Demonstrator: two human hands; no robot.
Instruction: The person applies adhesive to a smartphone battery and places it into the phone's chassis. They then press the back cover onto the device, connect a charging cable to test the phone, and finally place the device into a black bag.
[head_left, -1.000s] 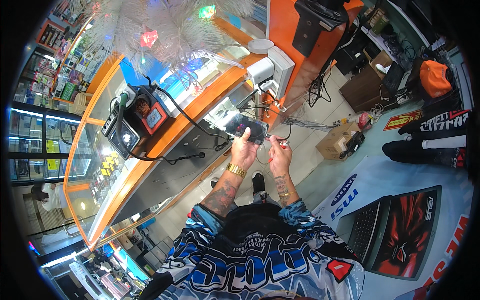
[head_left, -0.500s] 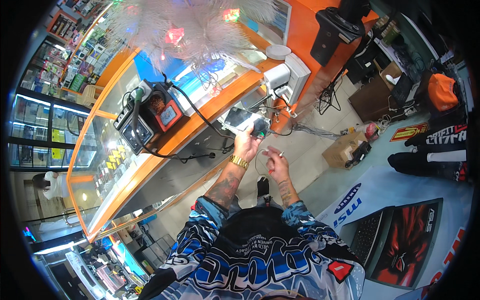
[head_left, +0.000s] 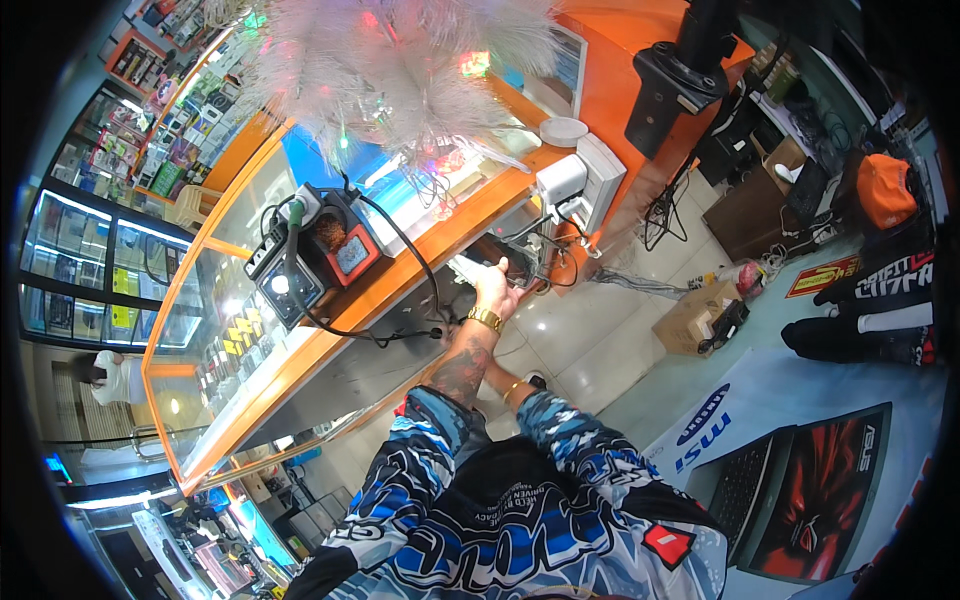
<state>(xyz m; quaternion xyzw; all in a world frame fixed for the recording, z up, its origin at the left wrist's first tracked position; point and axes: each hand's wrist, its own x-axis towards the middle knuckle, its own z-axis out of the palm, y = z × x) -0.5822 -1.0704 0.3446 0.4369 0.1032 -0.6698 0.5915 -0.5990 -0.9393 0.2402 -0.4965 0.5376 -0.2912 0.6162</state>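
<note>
My left hand (head_left: 493,290), with a gold watch (head_left: 485,318) at its wrist, reaches to the open recess under the counter's edge. Its fingers are closed on a dark phone (head_left: 512,262), which is partly hidden by the hand and the shadow. My right forearm (head_left: 505,384), wearing a thin gold bracelet, crosses beneath the left one. The right hand is mostly hidden behind the left forearm, so its fingers and anything in them cannot be made out. Cables (head_left: 570,235) hang close to the phone.
On the orange-edged glass counter (head_left: 420,245) stand a soldering station (head_left: 285,275), its iron holder with sponge (head_left: 352,256), and a white feathery tree (head_left: 400,80). A white boxy device (head_left: 562,180) sits at the corner. A cardboard box (head_left: 695,318) rests on the floor at right.
My right hand has swung left, from beside the phone to behind my left forearm. The phone has tilted and looks darker, and the left hand has shifted slightly.
</note>
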